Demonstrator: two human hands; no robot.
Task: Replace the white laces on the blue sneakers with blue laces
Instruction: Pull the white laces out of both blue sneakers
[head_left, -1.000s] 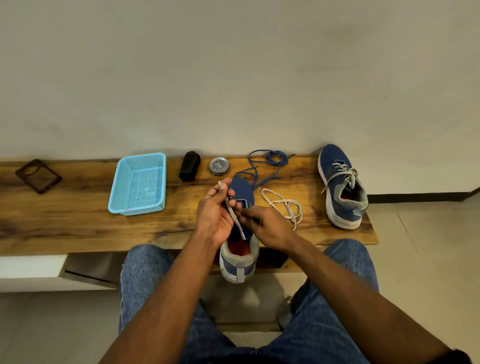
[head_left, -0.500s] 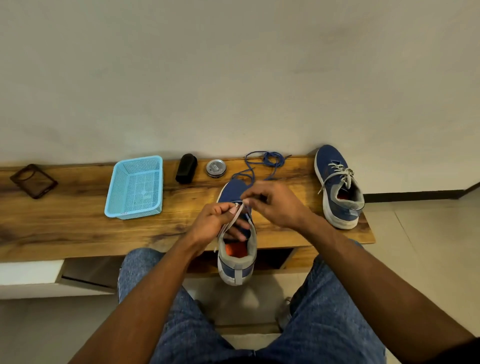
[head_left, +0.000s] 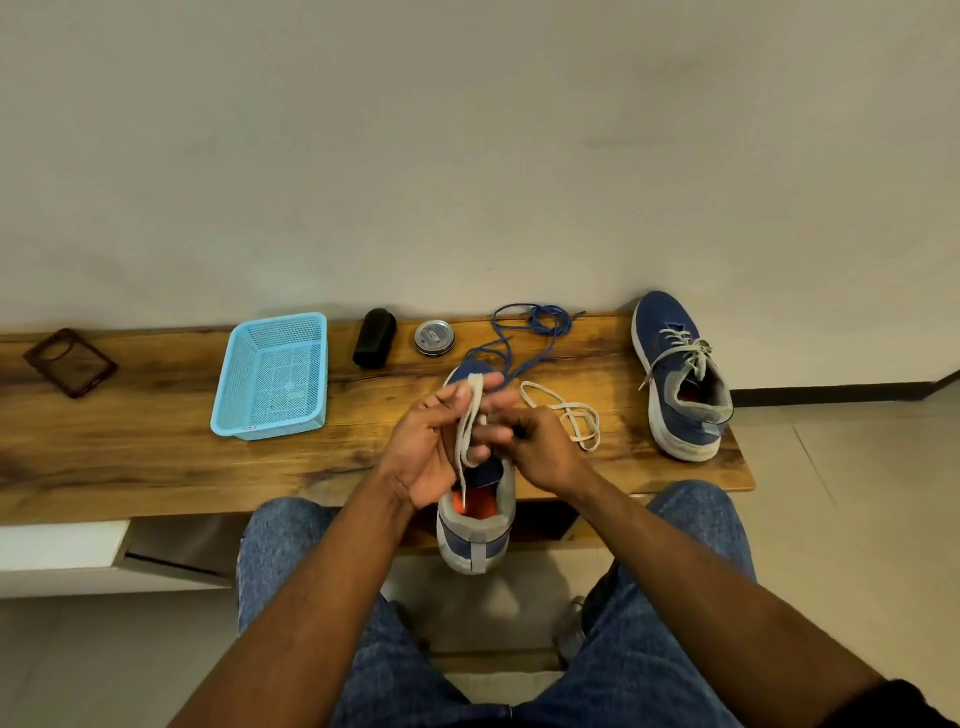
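Note:
A blue sneaker (head_left: 475, 530) lies at the bench's front edge, heel toward me, orange insole showing. My left hand (head_left: 423, 452) holds a white lace (head_left: 467, 431) draped over its fingers, one end hanging over the shoe's opening. My right hand (head_left: 535, 449) pinches the same lace at the shoe's tongue. The lace's other part (head_left: 569, 413) lies looped on the wood to the right. Blue laces (head_left: 524, 332) sit tangled behind the shoe. The second blue sneaker (head_left: 680, 374), with white laces tied, rests at the bench's right end.
On the wooden bench (head_left: 156, 447) stand a light blue mesh basket (head_left: 272, 376), a black oblong object (head_left: 375, 338), a round metal tin (head_left: 435, 338) and a dark phone case (head_left: 70, 362) at far left. A wall runs behind. My jeans-clad knees are below the bench edge.
My right hand came back down from above the toe to the tongue. My left hand rose and now has the white lace draped over its fingers.

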